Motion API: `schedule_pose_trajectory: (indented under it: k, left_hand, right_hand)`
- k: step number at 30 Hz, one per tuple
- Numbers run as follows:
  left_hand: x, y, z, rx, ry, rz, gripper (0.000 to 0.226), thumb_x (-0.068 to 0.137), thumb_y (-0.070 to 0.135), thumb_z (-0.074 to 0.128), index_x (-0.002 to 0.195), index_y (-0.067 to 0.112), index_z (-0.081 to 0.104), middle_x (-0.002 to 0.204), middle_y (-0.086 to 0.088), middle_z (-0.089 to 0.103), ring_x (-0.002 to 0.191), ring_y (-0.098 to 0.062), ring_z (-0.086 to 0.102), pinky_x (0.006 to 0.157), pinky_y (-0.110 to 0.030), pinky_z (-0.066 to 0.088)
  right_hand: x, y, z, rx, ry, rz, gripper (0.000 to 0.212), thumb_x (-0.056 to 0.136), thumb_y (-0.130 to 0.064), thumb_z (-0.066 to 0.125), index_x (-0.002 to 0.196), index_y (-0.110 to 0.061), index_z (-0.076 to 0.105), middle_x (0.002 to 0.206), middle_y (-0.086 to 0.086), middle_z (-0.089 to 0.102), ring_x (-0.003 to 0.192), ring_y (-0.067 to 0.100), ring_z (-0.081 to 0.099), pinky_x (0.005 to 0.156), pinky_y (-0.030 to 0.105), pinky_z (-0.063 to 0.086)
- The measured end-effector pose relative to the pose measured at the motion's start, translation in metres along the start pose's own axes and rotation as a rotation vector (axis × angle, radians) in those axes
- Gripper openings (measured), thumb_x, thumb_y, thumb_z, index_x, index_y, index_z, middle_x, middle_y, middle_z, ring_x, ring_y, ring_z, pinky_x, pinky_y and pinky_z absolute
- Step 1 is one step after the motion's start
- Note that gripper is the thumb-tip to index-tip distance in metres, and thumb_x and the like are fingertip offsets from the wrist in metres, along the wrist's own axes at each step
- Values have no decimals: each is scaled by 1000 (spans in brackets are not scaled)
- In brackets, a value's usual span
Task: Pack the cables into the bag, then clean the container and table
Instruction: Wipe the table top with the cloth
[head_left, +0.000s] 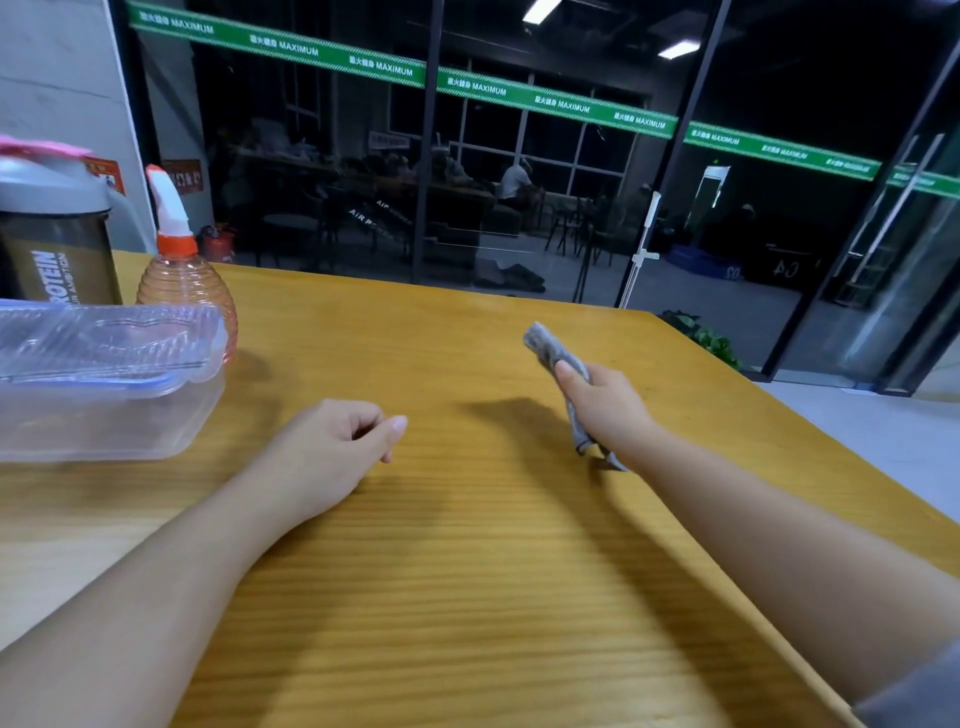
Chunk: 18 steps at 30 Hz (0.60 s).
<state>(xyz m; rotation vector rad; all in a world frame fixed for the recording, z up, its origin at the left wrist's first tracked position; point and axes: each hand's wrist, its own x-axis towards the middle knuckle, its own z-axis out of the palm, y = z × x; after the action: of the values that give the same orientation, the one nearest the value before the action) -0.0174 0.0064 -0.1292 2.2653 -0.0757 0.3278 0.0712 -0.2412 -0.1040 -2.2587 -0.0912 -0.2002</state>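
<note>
My right hand (605, 402) grips a folded grey cloth (548, 344) above the right half of the wooden table (467, 545); one end of the cloth sticks out past my thumb and the other hangs below my wrist. Loosely curled and holding nothing, my left hand (340, 441) rests over the table's middle. A clear plastic container (104, 415) with its clear lid (104, 338) laid on top stands at the left. No cables or bag are in view.
An orange-tinted spray bottle (182, 280) stands behind the container, and a dark shaker bottle (54, 244) is at the far left. The table's right edge runs diagonally, with grey floor beyond. Glass walls stand behind the far edge.
</note>
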Motion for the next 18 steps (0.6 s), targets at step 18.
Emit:
schedule_pose_trajectory:
  k: [18]
  left_hand:
    - [9, -10, 2, -87, -21, 31, 23, 87, 41, 53, 73, 25, 61, 53, 2, 50, 43, -8, 36, 51, -27, 35]
  right_hand:
    - [137, 61, 18, -562, 67, 376, 45, 101, -31, 26, 145, -20, 30, 152, 6, 25, 139, 30, 23, 106, 43, 31]
